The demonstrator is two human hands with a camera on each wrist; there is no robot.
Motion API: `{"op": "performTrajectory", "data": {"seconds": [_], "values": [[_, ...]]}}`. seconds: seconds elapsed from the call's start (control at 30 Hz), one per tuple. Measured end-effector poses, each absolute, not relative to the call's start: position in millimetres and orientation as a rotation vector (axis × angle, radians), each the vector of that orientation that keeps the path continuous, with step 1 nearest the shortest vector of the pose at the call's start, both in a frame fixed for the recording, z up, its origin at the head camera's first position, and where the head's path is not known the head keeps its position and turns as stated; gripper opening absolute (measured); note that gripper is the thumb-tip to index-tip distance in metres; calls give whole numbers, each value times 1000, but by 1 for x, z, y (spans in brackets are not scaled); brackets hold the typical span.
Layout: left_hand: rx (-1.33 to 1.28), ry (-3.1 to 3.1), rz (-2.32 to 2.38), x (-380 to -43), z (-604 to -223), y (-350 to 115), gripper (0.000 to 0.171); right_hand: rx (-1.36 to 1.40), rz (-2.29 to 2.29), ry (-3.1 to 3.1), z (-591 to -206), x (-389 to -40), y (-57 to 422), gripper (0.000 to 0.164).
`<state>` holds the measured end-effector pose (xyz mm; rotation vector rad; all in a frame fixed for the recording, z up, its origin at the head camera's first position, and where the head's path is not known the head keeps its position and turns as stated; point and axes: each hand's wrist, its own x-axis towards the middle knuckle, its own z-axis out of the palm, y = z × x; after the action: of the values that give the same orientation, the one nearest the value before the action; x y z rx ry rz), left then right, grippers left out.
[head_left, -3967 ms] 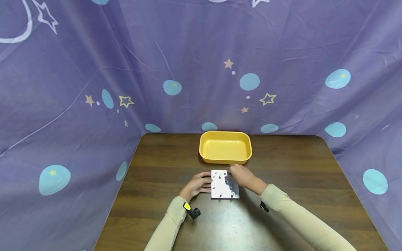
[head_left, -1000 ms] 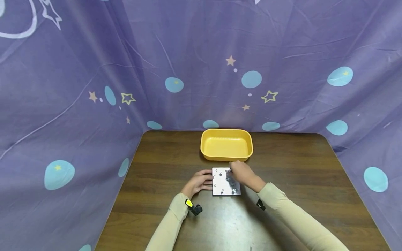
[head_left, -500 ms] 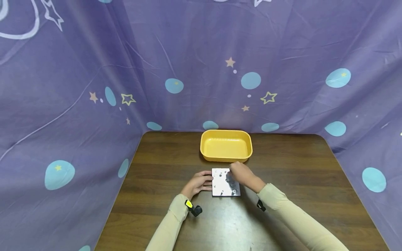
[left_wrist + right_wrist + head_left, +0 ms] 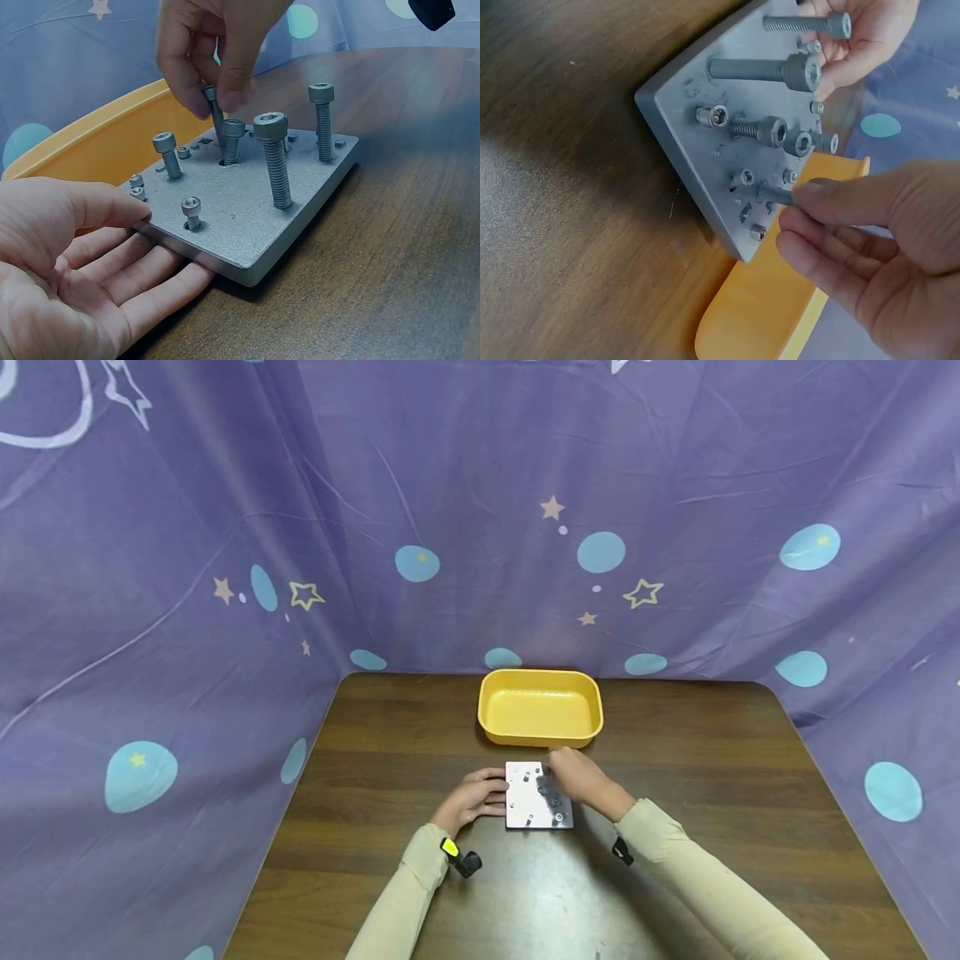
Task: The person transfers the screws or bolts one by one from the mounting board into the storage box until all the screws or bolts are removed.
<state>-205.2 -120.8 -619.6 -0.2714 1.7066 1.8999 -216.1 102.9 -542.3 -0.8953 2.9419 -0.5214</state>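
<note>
A square grey metal plate (image 4: pixel 523 808) lies on the table, with several socket head screws standing in it at different heights. Along its left edge my left hand (image 4: pixel 474 797) grips it, thumb at the upper edge and fingers reaching underneath, as the left wrist view shows. Over the plate's far right part, my right hand (image 4: pixel 577 775) pinches the head of a slim socket head screw (image 4: pixel 774 194) between thumb and fingertips. That screw stands upright with its lower end at the plate. A tall thick screw (image 4: pixel 277 169) and a short one (image 4: pixel 192 213) stand nearer the left wrist camera.
Just beyond the plate sits a yellow plastic basin (image 4: pixel 540 741) with nothing in it. Brown wooden table (image 4: pixel 390 777) surrounds both. A purple patterned curtain (image 4: pixel 480 527) hangs behind and at the sides. Each wrist wears a small black camera (image 4: pixel 470 863).
Both hands stay at the same places on the plate. The right hand's fingers have shifted only slightly at the screw; the head view moves a little.
</note>
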Motion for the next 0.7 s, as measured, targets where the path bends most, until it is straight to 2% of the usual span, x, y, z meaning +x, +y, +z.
{"op": "performTrajectory", "data": {"seconds": [0.17,0.3,0.5,0.7], "values": [[-274,1712,1900,-205,-619,-120,46,-797,-537,2945,-542,-217,102,20],[-269,1715,1895,-205,-618,-120,46,-821,-515,2914,-542,-218,102,15],[-283,1709,1891,-205,-618,-121,46,-735,-519,2930,-538,-216,101,19],[-271,1717,1888,-206,-619,-122,46,-849,-535,2928,-541,-216,103,22]]}}
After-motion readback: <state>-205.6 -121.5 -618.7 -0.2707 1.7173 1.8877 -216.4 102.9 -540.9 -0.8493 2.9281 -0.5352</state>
